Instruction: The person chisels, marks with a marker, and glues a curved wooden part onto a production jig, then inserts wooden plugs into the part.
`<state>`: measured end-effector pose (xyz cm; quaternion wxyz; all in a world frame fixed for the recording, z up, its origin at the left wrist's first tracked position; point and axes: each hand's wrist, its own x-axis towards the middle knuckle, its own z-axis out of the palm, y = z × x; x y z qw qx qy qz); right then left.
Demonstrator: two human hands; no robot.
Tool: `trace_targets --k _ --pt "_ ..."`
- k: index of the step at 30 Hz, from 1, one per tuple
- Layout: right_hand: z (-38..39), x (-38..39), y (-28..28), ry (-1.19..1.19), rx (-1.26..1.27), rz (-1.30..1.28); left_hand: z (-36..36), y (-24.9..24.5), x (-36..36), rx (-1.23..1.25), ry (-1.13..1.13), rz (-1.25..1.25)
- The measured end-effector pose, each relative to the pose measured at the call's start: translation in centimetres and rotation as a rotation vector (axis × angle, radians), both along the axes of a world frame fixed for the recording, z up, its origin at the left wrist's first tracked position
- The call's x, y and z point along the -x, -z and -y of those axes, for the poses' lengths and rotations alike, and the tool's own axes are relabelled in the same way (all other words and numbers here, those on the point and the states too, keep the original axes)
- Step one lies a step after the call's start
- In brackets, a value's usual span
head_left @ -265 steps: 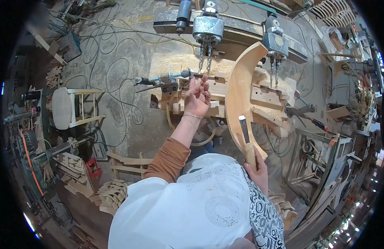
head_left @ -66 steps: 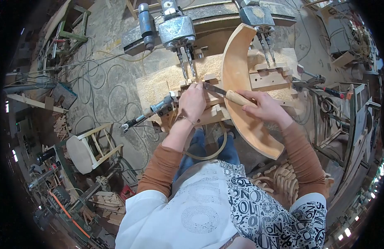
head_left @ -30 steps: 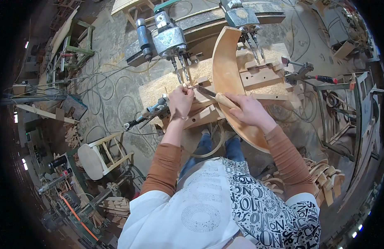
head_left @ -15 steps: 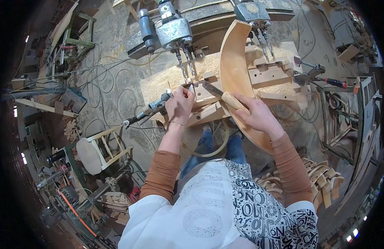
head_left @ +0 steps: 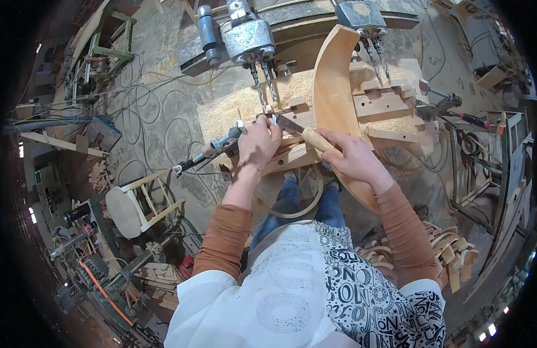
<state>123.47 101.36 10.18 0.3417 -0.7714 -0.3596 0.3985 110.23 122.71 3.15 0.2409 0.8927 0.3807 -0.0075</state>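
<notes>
My right hand (head_left: 355,160) is wrapped round the pale wooden handle of a flat-bladed tool (head_left: 311,138), its dark blade pointing up and left to my left fingers. My left hand (head_left: 259,142) is closed, thumb and fingertips together beside the blade's tip; I cannot tell what small thing they pinch. Both hands work over a wooden jig (head_left: 292,156) with blocks on it, just below a pair of drill bits (head_left: 260,84). A long curved wooden panel (head_left: 333,81) stands across the jig and passes under my right hand.
A second pair of drill bits (head_left: 377,61) hangs over the jig's right side. Clamps flank it, one on the left (head_left: 213,146) and one on the right (head_left: 442,101). Sawdust (head_left: 219,119) covers the board. A stool (head_left: 126,211) and curved wood pieces (head_left: 448,246) lie below.
My left hand has shifted slightly right and up, closer to the blade's tip. The right hand and tool have moved a little left. The whole view has shifted slightly.
</notes>
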Motion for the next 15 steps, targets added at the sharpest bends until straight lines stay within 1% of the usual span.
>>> trace_targets --k 1,2,3,4,6,11,14,15 --pt "0.1 0.1 0.2 -0.002 0.002 -0.002 -0.1 -0.1 0.0 0.022 0.003 0.013" --pt "0.1 0.1 0.6 -0.026 0.011 0.054 -0.2 -0.2 -0.1 0.022 0.000 0.011" --pt "0.1 0.1 0.8 -0.050 0.020 0.110 -0.3 -0.3 -0.2 0.052 0.003 -0.063" --pt "0.0 0.3 0.7 -0.052 0.019 0.109 -0.4 -0.5 -0.3 0.082 0.006 -0.137" --pt "0.1 0.6 0.1 -0.101 0.041 0.233 -0.4 -1.1 -0.2 0.102 0.007 -0.136" --pt "-0.2 0.4 -0.8 -0.150 0.075 0.284 -0.6 -1.2 0.0 0.142 -0.016 -0.172" --pt "-0.2 0.4 -0.6 -0.158 0.065 0.296 -0.8 -0.8 -0.1 0.163 -0.020 -0.139" --pt "-0.2 0.4 -0.5 -0.155 0.058 0.306 -0.8 -0.7 -0.3 0.211 -0.035 -0.142"
